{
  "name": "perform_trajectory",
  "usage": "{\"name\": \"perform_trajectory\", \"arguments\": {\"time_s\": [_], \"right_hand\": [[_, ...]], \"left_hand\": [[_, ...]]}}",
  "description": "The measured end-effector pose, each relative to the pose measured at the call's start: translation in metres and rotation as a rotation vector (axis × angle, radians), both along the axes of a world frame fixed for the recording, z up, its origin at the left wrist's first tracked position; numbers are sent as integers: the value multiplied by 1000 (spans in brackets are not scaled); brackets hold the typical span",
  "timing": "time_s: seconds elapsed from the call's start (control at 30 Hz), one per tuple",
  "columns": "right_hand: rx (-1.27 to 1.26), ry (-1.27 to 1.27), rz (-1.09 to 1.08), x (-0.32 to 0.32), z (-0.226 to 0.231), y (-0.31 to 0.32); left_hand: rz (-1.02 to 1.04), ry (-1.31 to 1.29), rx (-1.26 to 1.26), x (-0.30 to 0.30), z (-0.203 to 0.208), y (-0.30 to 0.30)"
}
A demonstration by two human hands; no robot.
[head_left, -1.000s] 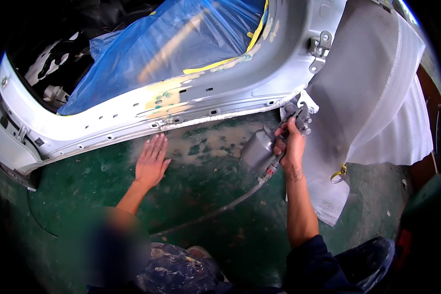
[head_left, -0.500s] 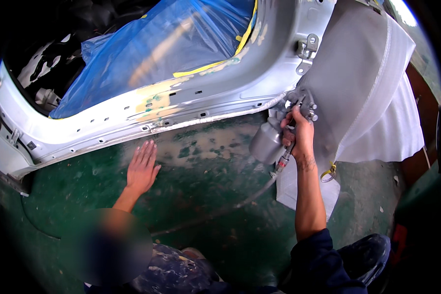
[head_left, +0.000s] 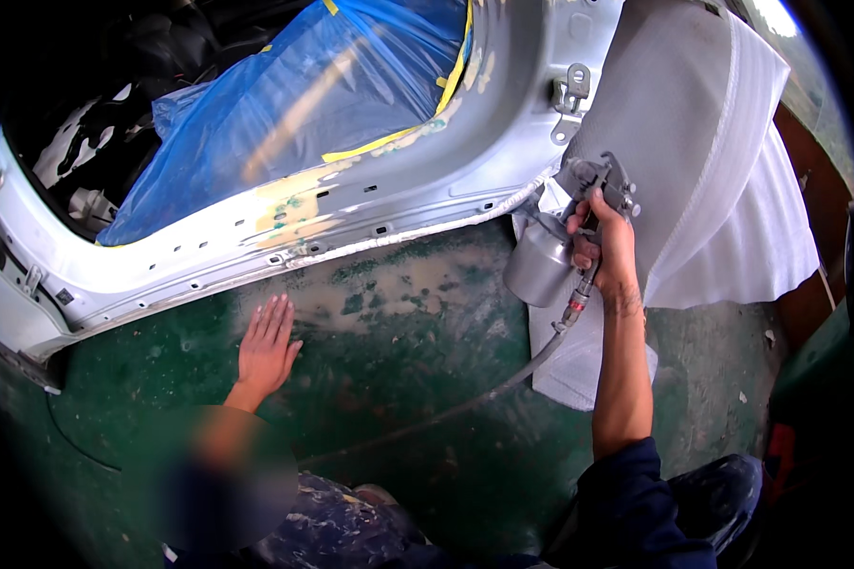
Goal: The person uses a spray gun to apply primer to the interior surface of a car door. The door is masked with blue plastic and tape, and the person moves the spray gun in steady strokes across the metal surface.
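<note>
My right hand (head_left: pixel 609 245) is wrapped round the handle of a spray gun (head_left: pixel 593 190), its grey metal cup (head_left: pixel 538 266) hanging to the left. An air hose (head_left: pixel 512 381) runs from the grip down and left across the floor. My left hand (head_left: pixel 267 346) is held out with fingers extended and holds nothing, below the silver car body's sill (head_left: pixel 342 226). Beige filler patches (head_left: pixel 292 204) with green spots mark the sill. Blue plastic sheeting (head_left: pixel 256 123), edged with yellow tape (head_left: pixel 375 147), covers part of the door opening.
White-grey padded sheeting (head_left: pixel 674 161) drapes over the car at the right, down to the green floor (head_left: pixel 427 417). A metal hinge bracket (head_left: pixel 571 90) sticks out of the pillar. Dust streaks the floor under the sill. My paint-spotted trousers (head_left: pixel 342 522) show at the bottom.
My right hand and the spray gun have shifted right, away from the sill's end and over the padded sheeting. My left hand stays extended, slightly lower. The whole view has shifted a little.
</note>
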State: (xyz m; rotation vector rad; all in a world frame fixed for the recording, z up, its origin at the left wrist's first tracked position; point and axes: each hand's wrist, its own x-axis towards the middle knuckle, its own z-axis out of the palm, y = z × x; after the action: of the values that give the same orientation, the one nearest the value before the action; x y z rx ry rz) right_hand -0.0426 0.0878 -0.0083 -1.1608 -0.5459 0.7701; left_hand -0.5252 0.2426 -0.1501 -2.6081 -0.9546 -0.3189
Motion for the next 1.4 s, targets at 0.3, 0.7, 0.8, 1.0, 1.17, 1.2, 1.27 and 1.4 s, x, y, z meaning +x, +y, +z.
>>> {"name": "perform_trajectory", "arguments": {"time_s": [0.3, 0.7, 0.8, 1.0, 1.17, 1.2, 1.27, 1.4], "right_hand": [[-212, -207, 148, -5, 10, -5], [-162, -138, 97, 2, -22, -14], [-32, -124, 33, 19, -19, -14], [4, -88, 98, 25, -7, -6], [-58, -76, 119, 26, -26, -14], [-68, -139, 92, 22, -28, -17], [-60, -133, 154, 10, -39, -11], [-86, -167, 378, -19, -36, 0]], "left_hand": [[-4, -1, -21, 5, -10, -3], [-84, 2, -49, 19, -2, -9], [-163, -45, -71, 13, 0, -3], [-178, 61, -323, 51, 36, -8], [-273, 264, -626, 132, 91, -28], [-302, 251, -694, 150, 96, -32], [-344, 238, -810, 186, 100, -34], [-326, 180, -977, 243, 93, -38]]}}
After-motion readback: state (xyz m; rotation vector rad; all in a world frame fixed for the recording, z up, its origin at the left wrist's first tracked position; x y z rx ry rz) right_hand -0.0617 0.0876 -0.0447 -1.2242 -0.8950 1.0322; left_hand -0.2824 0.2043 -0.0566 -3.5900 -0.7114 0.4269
